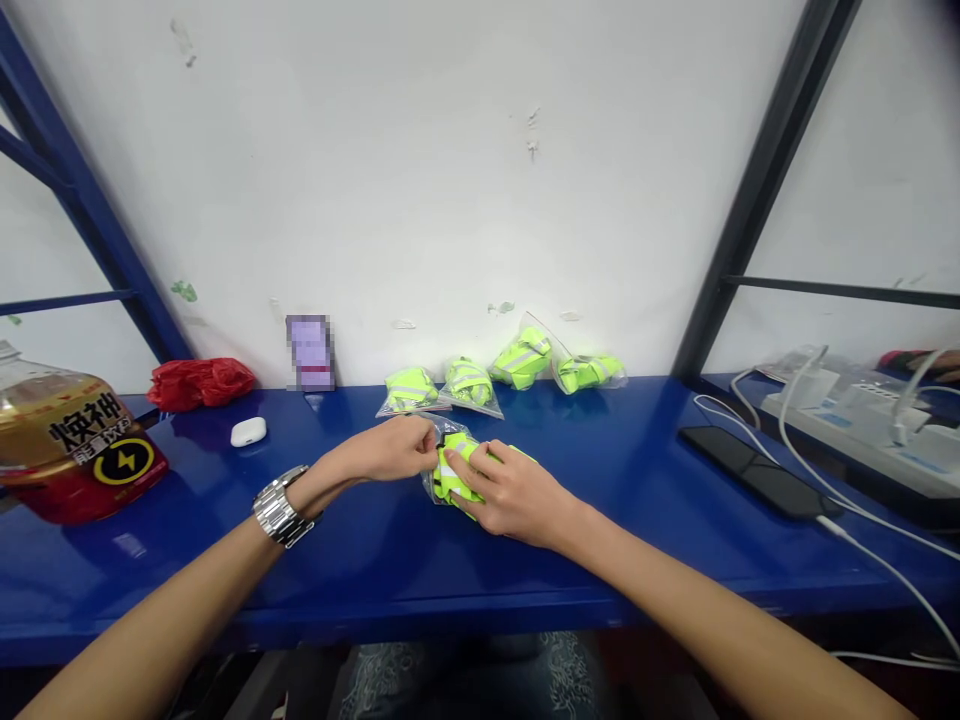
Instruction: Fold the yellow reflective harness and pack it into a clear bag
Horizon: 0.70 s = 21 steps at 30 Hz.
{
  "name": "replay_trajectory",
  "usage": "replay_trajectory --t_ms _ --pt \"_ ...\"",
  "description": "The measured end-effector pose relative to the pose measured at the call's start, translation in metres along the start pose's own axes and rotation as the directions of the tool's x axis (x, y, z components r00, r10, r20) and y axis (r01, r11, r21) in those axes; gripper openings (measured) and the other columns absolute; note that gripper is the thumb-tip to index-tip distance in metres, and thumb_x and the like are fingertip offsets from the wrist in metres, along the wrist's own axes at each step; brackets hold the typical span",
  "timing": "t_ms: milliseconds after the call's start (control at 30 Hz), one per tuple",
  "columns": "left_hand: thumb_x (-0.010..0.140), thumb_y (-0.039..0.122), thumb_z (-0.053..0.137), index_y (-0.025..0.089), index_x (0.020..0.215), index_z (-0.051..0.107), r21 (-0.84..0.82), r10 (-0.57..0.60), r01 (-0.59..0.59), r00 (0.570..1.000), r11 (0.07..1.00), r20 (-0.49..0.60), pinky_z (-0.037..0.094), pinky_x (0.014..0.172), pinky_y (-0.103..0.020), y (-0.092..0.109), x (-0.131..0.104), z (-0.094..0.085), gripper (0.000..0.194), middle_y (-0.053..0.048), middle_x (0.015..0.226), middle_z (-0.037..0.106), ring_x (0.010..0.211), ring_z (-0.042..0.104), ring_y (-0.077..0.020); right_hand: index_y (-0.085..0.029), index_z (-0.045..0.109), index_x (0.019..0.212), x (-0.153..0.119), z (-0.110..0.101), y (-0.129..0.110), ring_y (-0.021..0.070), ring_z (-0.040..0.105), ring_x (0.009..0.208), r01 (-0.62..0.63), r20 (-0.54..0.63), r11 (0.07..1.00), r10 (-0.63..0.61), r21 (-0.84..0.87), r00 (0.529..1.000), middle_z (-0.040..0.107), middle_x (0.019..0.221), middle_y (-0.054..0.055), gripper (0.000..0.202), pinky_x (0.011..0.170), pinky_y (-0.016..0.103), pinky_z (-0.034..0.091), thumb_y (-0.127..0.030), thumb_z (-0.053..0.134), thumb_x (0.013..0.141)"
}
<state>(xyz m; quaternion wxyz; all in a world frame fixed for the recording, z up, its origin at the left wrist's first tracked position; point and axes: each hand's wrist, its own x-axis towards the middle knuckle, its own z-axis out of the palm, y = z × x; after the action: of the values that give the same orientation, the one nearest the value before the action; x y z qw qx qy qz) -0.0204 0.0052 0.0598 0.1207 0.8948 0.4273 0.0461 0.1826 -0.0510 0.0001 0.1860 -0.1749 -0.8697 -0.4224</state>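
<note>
A clear bag holding a folded neon-yellow vest (pixel 452 478) lies mid-desk, nearer the front edge. The left hand (pixel 394 450) pinches the bag's top, seemingly at its opening; the right hand (pixel 514 492) presses down on the vest, fingers closed over it. Four packed bags (pixel 469 382) line the desk's (pixel 360 560) back edge. A phone (pixel 757 480) lies toward the right edge.
</note>
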Motion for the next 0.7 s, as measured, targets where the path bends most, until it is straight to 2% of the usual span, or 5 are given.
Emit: replay_trajectory --t_ms 67,200,367,467,700 --pt "0.076 0.024 0.049 0.019 0.067 0.047 0.014 0.044 -0.044 0.999 0.999 -0.021 0.031 0.055 -0.026 0.002 0.001 -0.001 0.01 0.003 0.059 0.054 0.057 0.046 -0.0134 -0.018 0.072 0.097 -0.001 -0.001 0.001 0.0245 0.058 0.094 0.014 0.022 1.0 -0.014 0.015 1.0 0.064 0.123 0.018 0.027 0.069 0.037 0.041 -0.013 0.046 0.094" --pt "0.08 0.024 0.045 0.019 0.069 0.046 -0.033 0.099 -0.108 0.976 0.994 -0.193 0.029 0.055 -0.025 -0.001 -0.002 0.005 0.012 0.004 0.059 0.05 0.055 0.042 -0.0119 -0.02 0.071 0.105 -0.005 0.0 0.002 0.0234 0.057 0.095 0.013 0.085 0.998 -0.019 0.059 0.996 0.062 0.126 0.017 0.028 0.07 0.037 0.042 -0.013 0.046 0.094" --pt "0.086 0.028 0.044 0.019 0.075 0.048 -0.206 -0.008 -0.072 0.933 0.976 -0.361 0.031 0.053 -0.024 -0.007 -0.003 0.022 0.014 0.004 0.061 0.049 0.056 0.043 -0.0119 -0.021 0.071 0.105 -0.007 0.0 0.002 0.0238 0.056 0.097 0.017 0.113 0.996 -0.027 0.087 0.993 0.061 0.128 0.017 0.027 0.071 0.037 0.041 -0.015 0.047 0.094" --pt "0.09 0.028 0.041 0.019 0.081 0.046 -0.228 -0.003 -0.111 0.894 0.967 -0.449 0.032 0.054 -0.025 0.001 -0.005 0.031 0.014 0.004 0.064 0.05 0.055 0.044 -0.0119 -0.019 0.068 0.11 -0.007 -0.002 0.004 0.025 0.054 0.099 0.02 0.168 0.991 -0.042 0.132 0.985 0.059 0.129 0.018 0.027 0.073 0.037 0.04 -0.017 0.052 0.09" --pt "0.098 0.028 0.032 0.018 0.087 0.047 0.039 0.216 -0.215 0.92 0.976 -0.326 0.04 0.061 -0.03 0.024 -0.019 0.026 0.021 -0.002 0.075 0.056 0.064 0.051 -0.016 -0.024 0.066 0.114 -0.015 0.004 0.005 0.0259 0.051 0.097 -0.111 0.139 0.97 0.082 0.215 0.987 0.058 0.131 0.012 0.036 0.072 0.037 0.039 -0.014 0.06 0.079"
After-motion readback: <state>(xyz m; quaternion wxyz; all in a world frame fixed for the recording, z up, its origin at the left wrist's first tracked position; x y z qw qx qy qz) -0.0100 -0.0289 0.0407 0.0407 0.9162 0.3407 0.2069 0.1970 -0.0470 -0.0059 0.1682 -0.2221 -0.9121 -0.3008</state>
